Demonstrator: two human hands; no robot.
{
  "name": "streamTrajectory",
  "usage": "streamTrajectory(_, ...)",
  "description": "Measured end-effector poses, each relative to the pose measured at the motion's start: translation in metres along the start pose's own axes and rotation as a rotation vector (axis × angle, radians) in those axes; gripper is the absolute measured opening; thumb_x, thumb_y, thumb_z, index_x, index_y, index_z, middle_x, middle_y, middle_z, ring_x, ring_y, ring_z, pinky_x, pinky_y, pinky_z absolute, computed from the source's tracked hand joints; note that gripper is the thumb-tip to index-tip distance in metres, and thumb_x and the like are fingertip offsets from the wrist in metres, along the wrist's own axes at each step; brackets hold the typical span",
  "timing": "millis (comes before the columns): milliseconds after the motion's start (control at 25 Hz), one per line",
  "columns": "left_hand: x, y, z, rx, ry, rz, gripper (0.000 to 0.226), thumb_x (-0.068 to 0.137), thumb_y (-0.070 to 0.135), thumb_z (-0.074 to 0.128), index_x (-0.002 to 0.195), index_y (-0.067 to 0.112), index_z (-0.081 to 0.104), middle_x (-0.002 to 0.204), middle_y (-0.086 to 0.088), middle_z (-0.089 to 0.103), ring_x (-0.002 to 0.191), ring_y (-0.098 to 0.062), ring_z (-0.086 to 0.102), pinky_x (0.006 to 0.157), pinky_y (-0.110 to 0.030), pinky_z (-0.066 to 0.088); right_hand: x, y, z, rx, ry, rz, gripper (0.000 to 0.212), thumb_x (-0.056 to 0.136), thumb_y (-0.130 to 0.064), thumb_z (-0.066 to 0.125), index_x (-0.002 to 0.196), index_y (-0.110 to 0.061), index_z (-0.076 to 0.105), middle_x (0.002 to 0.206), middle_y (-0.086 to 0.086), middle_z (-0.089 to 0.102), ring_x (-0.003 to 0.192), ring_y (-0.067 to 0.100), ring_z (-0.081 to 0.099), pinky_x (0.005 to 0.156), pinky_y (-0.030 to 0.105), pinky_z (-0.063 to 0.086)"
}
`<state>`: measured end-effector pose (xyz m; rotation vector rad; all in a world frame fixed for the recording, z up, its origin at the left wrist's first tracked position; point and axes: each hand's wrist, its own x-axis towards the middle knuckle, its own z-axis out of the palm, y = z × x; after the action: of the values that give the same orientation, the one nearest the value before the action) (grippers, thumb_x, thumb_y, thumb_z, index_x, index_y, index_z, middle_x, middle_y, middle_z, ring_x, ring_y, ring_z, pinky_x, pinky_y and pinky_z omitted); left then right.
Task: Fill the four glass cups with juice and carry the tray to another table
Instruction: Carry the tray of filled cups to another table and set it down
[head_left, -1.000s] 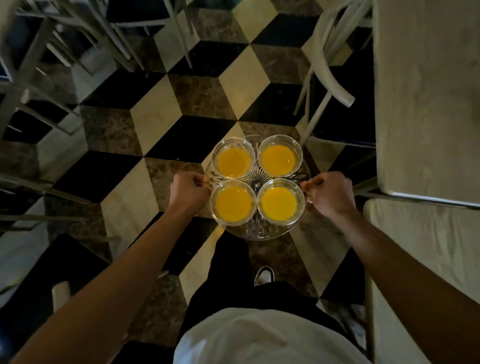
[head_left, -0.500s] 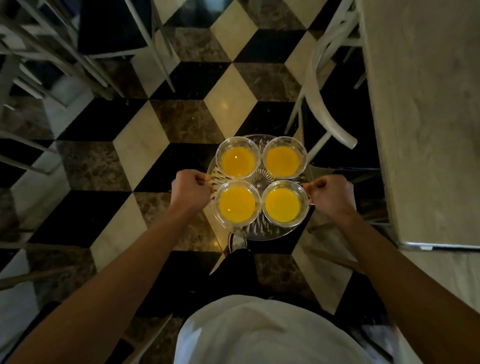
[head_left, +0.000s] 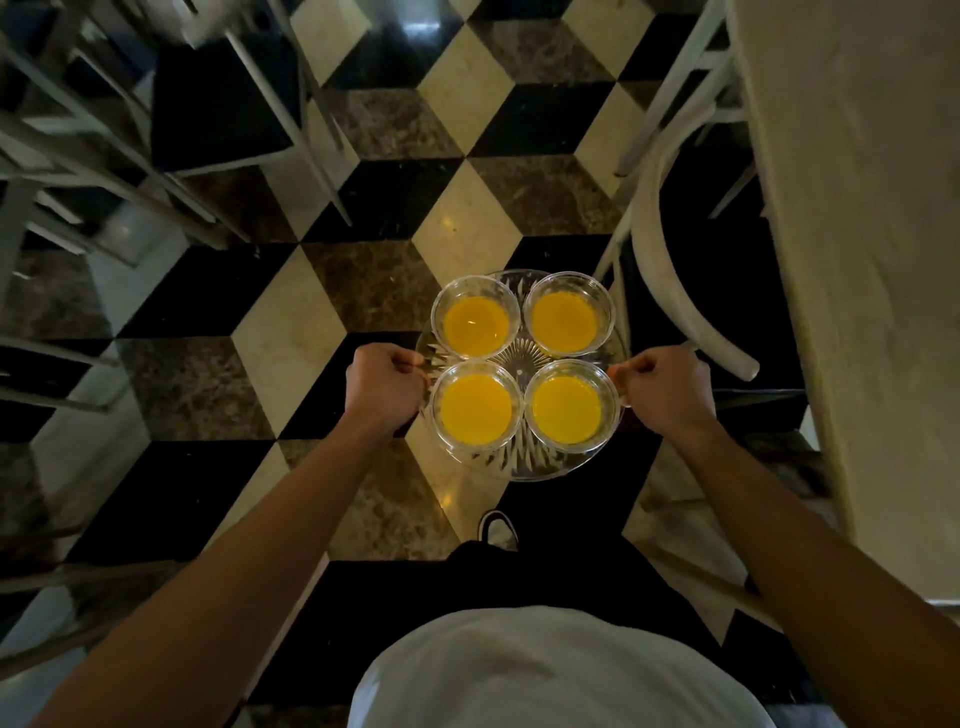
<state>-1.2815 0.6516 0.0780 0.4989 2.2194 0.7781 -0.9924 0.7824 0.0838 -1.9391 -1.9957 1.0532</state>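
A round cut-glass tray (head_left: 524, 464) hangs level in the air over the floor, held between both hands. On it stand several glass cups of orange juice: far left (head_left: 475, 323), far right (head_left: 567, 320), near left (head_left: 476, 406) and near right (head_left: 568, 406). My left hand (head_left: 384, 387) is closed on the tray's left handle. My right hand (head_left: 667, 391) is closed on the right handle. The handles themselves are mostly hidden by my fingers.
A pale stone table (head_left: 862, 260) runs along the right edge, with a white bentwood chair (head_left: 665, 244) tucked beside it. More chairs and metal legs (head_left: 171, 130) crowd the upper left. Between them lies a cube-pattern tiled floor (head_left: 457, 228). My shoe (head_left: 497, 529) shows below the tray.
The floor and furniture have slid toward me as I walk forward along the table. The tray, cups and both grips stay the same in front of me.
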Motion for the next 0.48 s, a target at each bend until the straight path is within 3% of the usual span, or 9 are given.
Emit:
streamTrajectory(160,0.037,0.031,-0.002,-0.023,0.020,-0.011,0.023,0.089,-0.006,0.066,0.086,0.016,0.072,0.085,-0.011,0.075,0.084,-0.030,0.076,0.076,-0.047,0.067,0.049,-0.026,0.001,-0.021,-0.001,-0.019,0.022,0.088,-0.034,0.075,0.072,-0.019,0.076,0.065,-0.004,0.073,0.064,0.014,0.071,0.061,0.035,0.061)
streamTrajectory(240,0.057,0.050,0.000,-0.017,0.043,-0.004,0.024,0.088,-0.006,0.067,0.083,0.017,0.071,0.079,-0.008,0.075,0.079,-0.028,0.077,0.073,-0.046,0.067,0.075,-0.043,-0.002,-0.059,0.019,-0.041,0.028,0.089,-0.033,0.074,0.063,-0.024,0.069,0.060,-0.007,0.068,0.058,0.012,0.067,0.054,0.030,0.057)
streamTrajectory(400,0.099,0.084,0.001,-0.048,0.077,-0.014,0.020,0.080,-0.001,0.076,0.082,0.019,0.072,0.082,-0.009,0.075,0.080,-0.026,0.076,0.077,-0.050,0.067,0.131,-0.076,-0.013,-0.033,0.002,-0.025,0.024,0.088,-0.034,0.075,0.068,-0.021,0.073,0.066,-0.003,0.071,0.069,0.015,0.069,0.068,0.032,0.059)
streamTrajectory(480,0.118,0.104,0.003,-0.047,0.075,-0.016,0.019,0.077,0.002,0.077,0.081,0.020,0.073,0.079,-0.008,0.075,0.075,-0.026,0.077,0.075,-0.051,0.067,0.161,-0.090,-0.023,0.011,-0.019,-0.020,0.021,0.089,-0.030,0.075,0.072,-0.019,0.075,0.070,-0.001,0.073,0.072,0.015,0.070,0.068,0.030,0.058)
